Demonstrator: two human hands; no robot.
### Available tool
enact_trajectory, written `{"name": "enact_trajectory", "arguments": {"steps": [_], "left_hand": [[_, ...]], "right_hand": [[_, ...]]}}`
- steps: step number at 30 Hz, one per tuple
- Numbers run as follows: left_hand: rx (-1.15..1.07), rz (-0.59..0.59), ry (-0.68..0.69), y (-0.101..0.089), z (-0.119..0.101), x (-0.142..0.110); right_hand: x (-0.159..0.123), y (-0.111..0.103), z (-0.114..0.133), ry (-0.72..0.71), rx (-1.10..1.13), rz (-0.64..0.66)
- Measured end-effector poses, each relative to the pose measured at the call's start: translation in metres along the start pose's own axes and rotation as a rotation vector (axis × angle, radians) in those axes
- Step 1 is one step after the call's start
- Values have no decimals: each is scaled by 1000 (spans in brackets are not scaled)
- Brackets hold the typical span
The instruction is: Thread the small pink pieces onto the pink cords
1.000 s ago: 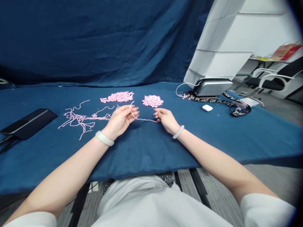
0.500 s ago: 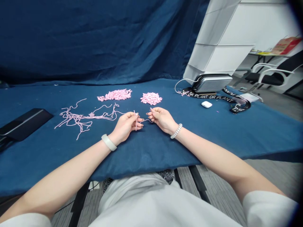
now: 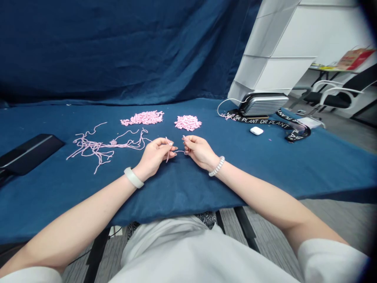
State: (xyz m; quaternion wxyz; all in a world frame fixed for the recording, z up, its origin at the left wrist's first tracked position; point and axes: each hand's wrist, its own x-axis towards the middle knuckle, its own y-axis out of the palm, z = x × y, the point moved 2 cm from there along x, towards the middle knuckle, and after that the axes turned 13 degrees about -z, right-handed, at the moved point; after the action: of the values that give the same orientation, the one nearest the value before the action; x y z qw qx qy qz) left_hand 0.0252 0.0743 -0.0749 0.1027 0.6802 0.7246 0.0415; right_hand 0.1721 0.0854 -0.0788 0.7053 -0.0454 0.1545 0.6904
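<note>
pink yarn (image 3: 180, 151) runs sideways between left fingers (image 3: 161, 142) and right fingers (image 3: 191, 145), both pinching it.

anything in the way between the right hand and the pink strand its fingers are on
Nothing visible: the right hand pinches the pink strand directly, as does the left hand. The round pink pile lies beyond the hands and the loose strands lie to the left.
</note>
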Motion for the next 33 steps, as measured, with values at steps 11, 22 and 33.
{"name": "enact_trajectory", "arguments": {"steps": [11,22,33], "left_hand": [[-37,27,-6,2,-1,-3],[-22,66,-45,2,0,-4],[-27,93,-39,3,1,-4]], "right_hand": [[-4,5,1,-13,80,66],[-6,6,-2,-41,84,92],[-9,12,-4,-31,119,95]]}}
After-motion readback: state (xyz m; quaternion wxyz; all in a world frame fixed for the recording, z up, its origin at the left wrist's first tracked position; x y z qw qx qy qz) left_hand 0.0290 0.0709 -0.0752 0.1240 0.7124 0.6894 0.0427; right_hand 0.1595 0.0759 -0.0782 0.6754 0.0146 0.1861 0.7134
